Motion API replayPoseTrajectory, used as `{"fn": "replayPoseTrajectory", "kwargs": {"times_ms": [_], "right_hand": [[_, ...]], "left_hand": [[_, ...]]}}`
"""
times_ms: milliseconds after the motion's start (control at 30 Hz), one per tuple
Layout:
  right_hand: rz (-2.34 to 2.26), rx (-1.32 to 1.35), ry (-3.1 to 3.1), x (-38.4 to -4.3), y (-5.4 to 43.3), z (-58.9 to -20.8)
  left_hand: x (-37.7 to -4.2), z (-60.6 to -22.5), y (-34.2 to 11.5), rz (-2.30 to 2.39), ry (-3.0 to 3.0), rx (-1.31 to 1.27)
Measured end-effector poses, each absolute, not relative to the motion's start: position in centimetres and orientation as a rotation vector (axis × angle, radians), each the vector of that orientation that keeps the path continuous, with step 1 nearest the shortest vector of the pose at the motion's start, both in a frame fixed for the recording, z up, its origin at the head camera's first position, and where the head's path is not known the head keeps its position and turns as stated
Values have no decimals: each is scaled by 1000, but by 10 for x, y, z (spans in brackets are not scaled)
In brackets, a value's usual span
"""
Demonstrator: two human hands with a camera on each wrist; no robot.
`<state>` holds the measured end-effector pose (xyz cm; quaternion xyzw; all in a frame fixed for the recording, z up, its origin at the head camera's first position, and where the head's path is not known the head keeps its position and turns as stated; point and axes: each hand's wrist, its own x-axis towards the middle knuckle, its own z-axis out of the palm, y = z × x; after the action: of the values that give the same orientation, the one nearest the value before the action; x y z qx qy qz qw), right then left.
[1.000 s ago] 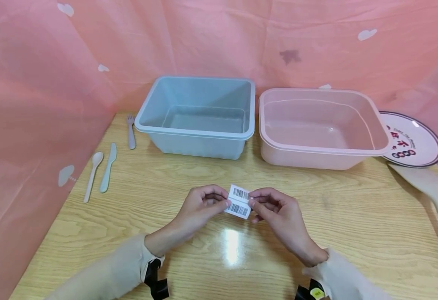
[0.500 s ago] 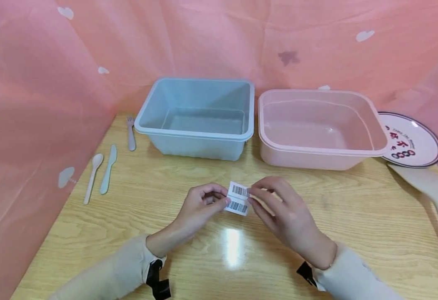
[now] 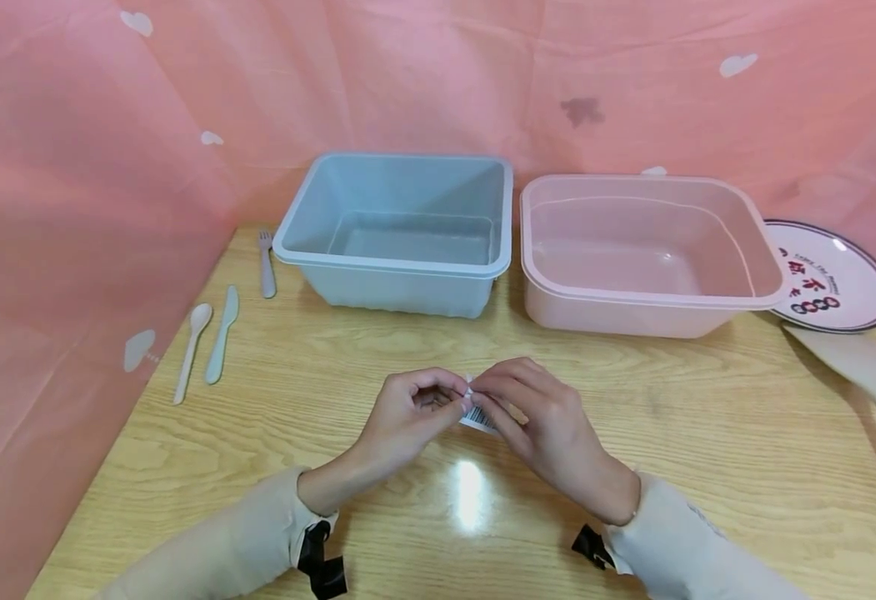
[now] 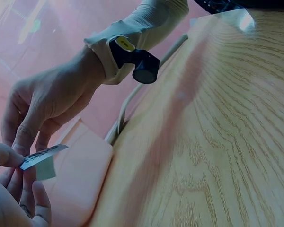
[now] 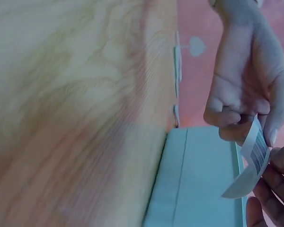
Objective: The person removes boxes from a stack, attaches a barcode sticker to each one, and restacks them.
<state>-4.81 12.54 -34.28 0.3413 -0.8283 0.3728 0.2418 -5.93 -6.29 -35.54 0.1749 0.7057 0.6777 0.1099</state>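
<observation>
A small white sheet of barcode labels [image 3: 478, 419] is between my hands above the table; fingers hide much of it in the head view. My left hand [image 3: 402, 421] pinches it from the left with thumb and forefinger. From the other side my right hand [image 3: 561, 429] pinches it, the two sets of fingertips touching or nearly so. Seen from the left wrist, the label sheet [image 4: 43, 156] is tilted, with a pale flap below it. In the right wrist view the barcode sheet [image 5: 256, 158] is bent, its lower end curling outward.
A blue-grey basin [image 3: 400, 287] and a pink basin [image 3: 625, 317] stand at the back. A plate [image 3: 853, 283] and a large spatula [image 3: 873, 375] lie at the right. At the left are a fork [image 3: 267, 265], a knife [image 3: 222, 335] and a spoon [image 3: 193, 353].
My right hand has shifted its grip, first lifting off toward the right edge, then moving left to meet the left fingertips. Its fingers now cover most of the label sheet.
</observation>
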Motion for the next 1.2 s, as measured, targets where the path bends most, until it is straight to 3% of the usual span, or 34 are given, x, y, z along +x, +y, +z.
{"fn": "replayPoseTrajectory", "kwargs": {"times_ms": [533,1200], "right_hand": [[1281,746,-2415,-43,131,-347],[1270,750,-2382,-47,132,-349]], "left_hand": [[-57,-355,-62,1935,2115,557],[-58,-357,-61,1937,2122,536]]}}
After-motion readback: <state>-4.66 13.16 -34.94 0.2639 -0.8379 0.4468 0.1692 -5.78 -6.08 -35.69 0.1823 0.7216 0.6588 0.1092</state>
